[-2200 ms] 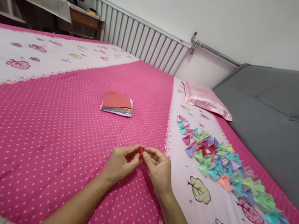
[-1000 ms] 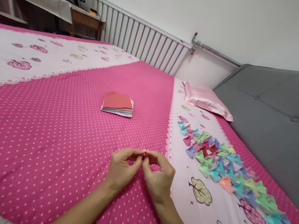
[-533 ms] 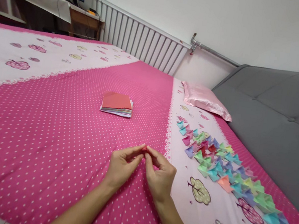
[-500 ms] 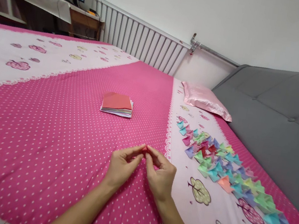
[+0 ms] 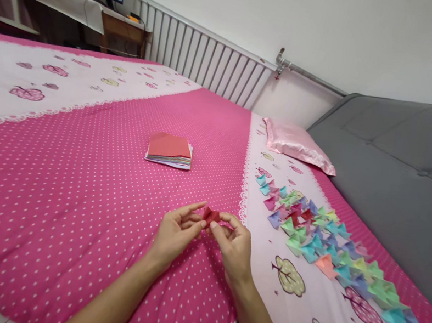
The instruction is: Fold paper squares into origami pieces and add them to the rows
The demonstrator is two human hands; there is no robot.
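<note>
Head view: left hand (image 5: 174, 235) and right hand (image 5: 236, 247) fingers pinching folded red paper (image 5: 211, 216); paper stack (image 5: 170, 147) beyond fingers, folded paper boats (image 5: 326, 264) to their right.

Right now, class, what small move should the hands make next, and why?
Perhaps ease the folded red paper gently outward: the left hand and right hand pinch it from opposite sides, and the paper boats to the right appear spread open.
</note>
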